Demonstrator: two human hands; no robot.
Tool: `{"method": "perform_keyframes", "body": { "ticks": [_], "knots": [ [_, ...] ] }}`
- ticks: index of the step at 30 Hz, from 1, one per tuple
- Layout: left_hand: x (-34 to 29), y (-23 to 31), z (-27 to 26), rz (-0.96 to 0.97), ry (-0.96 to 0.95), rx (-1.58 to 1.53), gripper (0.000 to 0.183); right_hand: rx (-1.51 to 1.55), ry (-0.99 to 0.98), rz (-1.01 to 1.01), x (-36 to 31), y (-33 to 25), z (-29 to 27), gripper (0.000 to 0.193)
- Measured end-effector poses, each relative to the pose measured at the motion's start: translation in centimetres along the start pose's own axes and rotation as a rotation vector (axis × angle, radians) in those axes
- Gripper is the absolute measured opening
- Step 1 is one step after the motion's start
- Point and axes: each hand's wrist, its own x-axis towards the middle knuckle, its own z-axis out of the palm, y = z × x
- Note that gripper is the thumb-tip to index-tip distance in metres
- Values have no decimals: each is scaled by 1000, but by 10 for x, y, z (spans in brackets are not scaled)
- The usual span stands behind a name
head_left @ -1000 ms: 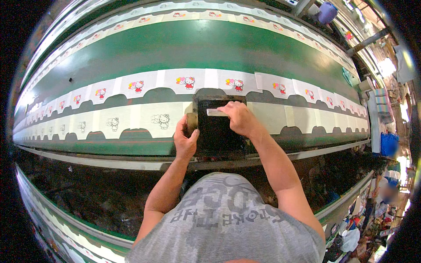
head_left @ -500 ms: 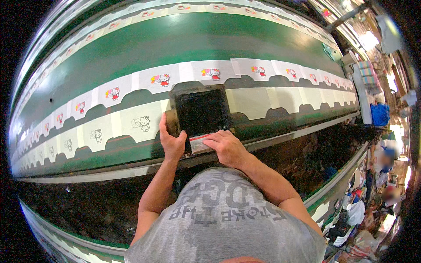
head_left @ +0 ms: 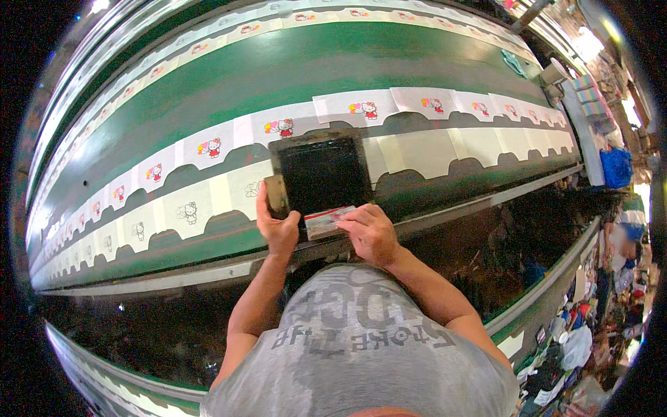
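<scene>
A dark rectangular printing screen (head_left: 325, 170) lies or hovers over the near row of cream cloth pieces (head_left: 215, 197); whether it touches them I cannot tell. My left hand (head_left: 281, 233) grips its lower left corner, with fingers along the wooden side and thumb on the near edge. At the screen's near edge is a squeegee (head_left: 324, 223), pale with a red strip, slightly tilted. My right hand (head_left: 372, 233) pinches its right end. Left of the screen, cream pieces carry a black outline of a cartoon cat (head_left: 187, 213); those to the right look plain.
Behind runs a row of white pieces with coloured cat prints (head_left: 281, 128) on the long green table (head_left: 229, 73). A pale rail (head_left: 445, 217) edges the table in front of me. A blue bag (head_left: 616, 167) and piled clutter (head_left: 573, 344) stand at the right.
Table and cloth have slid right in view while the screen stays nearly put, so one outlined cat now sits against its left side. My right fingers have drawn back to the squeegee's right end.
</scene>
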Motion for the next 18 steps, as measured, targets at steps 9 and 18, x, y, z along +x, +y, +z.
{"method": "perform_keyframes", "body": {
  "ticks": [9,18],
  "knots": [
    [-18,23,82,-226,19,-32,99,25,-117,-48,-22,60,-58,35],
    [-15,29,83,-301,-33,11,96,-83,-396,-139,-6,66,-66,33]
  ]
}}
